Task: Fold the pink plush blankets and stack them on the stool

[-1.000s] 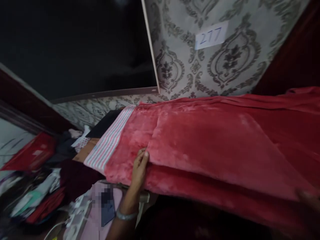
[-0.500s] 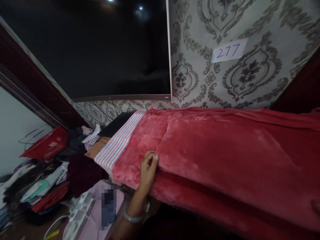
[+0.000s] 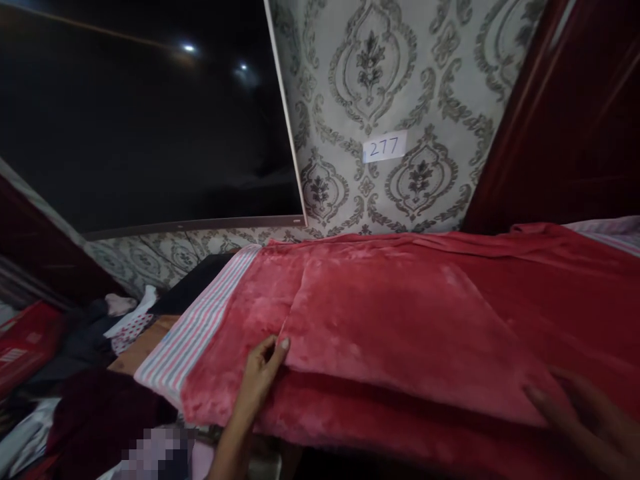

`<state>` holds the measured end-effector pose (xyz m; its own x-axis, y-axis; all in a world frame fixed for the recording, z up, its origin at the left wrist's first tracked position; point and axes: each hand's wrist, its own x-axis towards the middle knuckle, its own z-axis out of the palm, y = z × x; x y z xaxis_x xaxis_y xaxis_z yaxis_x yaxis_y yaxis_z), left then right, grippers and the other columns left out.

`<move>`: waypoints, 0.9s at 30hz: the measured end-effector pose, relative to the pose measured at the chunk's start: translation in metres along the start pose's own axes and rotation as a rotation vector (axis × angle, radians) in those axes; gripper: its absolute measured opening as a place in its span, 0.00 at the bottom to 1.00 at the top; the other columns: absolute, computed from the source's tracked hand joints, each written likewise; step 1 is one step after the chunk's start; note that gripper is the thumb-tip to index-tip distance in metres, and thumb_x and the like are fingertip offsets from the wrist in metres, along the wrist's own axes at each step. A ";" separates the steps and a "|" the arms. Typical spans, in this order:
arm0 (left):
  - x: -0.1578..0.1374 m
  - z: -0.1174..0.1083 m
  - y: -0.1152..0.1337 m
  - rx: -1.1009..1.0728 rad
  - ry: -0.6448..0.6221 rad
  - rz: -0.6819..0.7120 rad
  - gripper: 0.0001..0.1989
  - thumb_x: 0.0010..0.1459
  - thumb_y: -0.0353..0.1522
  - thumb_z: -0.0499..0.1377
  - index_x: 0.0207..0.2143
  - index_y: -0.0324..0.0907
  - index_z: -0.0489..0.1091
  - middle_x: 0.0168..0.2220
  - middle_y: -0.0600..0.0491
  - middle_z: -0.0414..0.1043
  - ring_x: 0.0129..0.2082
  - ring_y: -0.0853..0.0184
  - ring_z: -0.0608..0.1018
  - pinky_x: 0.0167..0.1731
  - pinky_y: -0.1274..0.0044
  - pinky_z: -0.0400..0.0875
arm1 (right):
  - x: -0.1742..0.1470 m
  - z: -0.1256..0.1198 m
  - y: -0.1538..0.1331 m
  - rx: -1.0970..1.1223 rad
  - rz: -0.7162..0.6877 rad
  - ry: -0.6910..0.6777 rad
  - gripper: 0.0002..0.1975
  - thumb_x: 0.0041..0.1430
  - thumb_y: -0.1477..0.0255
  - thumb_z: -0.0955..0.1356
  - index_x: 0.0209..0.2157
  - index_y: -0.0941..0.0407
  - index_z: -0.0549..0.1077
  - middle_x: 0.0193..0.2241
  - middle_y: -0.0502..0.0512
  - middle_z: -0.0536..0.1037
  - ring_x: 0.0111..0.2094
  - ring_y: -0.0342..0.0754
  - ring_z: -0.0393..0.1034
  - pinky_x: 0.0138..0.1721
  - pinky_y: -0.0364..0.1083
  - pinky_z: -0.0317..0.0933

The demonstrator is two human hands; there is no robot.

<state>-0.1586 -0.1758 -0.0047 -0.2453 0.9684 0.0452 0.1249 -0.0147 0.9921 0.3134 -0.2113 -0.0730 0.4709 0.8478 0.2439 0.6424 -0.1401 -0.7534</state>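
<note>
A red plush cloth (image 3: 380, 320) lies spread out with one part folded over on top, its front edge lifted a little above the lower layer. My left hand (image 3: 265, 367) pinches the left front corner of that folded part between thumb and fingers. Toward the right end of the same front edge is my right hand (image 3: 585, 413), smeared by motion. Its fingers look apart and rest on or just over the plush; whether they grip the edge is hard to see. Pink, grey and white striped fabric (image 3: 200, 317) sticks out beneath the cloth's left side.
A large dark television (image 3: 150, 120) is at the patterned wall, beside a paper marked 277 (image 3: 385, 147). Clothes (image 3: 95, 420) are heaped low at the left, near a red bag (image 3: 30, 340). Dark red wood (image 3: 575, 133) stands at the right.
The view has swung to the right. My right hand has come in from the right edge along the cloth's front. My left hand keeps its pinch on the corner.
</note>
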 end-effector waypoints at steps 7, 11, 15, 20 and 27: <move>0.022 0.003 0.022 -0.233 -0.143 -0.133 0.23 0.46 0.49 0.72 0.26 0.40 0.71 0.17 0.56 0.70 0.14 0.72 0.70 0.16 0.81 0.64 | 0.010 -0.023 -0.067 0.258 0.209 -0.067 0.41 0.34 0.46 0.72 0.52 0.49 0.79 0.45 0.59 0.83 0.39 0.60 0.78 0.36 0.51 0.73; 0.061 0.019 0.044 -0.391 -0.226 -0.042 0.20 0.47 0.47 0.72 0.29 0.40 0.74 0.22 0.54 0.75 0.18 0.70 0.74 0.21 0.78 0.73 | 0.035 -0.020 -0.093 0.648 0.263 -0.008 0.33 0.38 0.53 0.76 0.47 0.52 0.80 0.44 0.57 0.81 0.27 0.46 0.72 0.25 0.42 0.68; 0.109 0.052 0.055 -0.520 -0.265 0.135 0.20 0.52 0.45 0.69 0.42 0.44 0.74 0.44 0.48 0.80 0.43 0.61 0.82 0.46 0.67 0.78 | 0.078 0.008 -0.109 0.997 0.118 -0.015 0.33 0.47 0.56 0.75 0.55 0.51 0.73 0.54 0.62 0.76 0.47 0.52 0.77 0.47 0.50 0.72; 0.127 0.079 0.035 0.039 -0.309 0.405 0.30 0.48 0.43 0.72 0.53 0.46 0.74 0.64 0.42 0.68 0.63 0.50 0.70 0.63 0.58 0.63 | 0.089 0.053 -0.100 0.469 -0.297 -0.053 0.32 0.53 0.56 0.71 0.59 0.50 0.72 0.62 0.63 0.71 0.64 0.61 0.65 0.62 0.63 0.61; 0.100 0.053 -0.002 0.300 0.016 0.561 0.11 0.59 0.39 0.59 0.36 0.44 0.79 0.42 0.47 0.80 0.46 0.59 0.79 0.51 0.67 0.70 | 0.043 0.047 -0.070 0.087 -0.381 0.233 0.24 0.62 0.55 0.61 0.45 0.57 0.79 0.48 0.68 0.79 0.53 0.62 0.72 0.57 0.61 0.63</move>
<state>-0.1326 -0.0658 -0.0083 -0.0788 0.8299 0.5523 0.5021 -0.4456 0.7412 0.2602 -0.1412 -0.0389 0.3404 0.6916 0.6370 0.7478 0.2116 -0.6293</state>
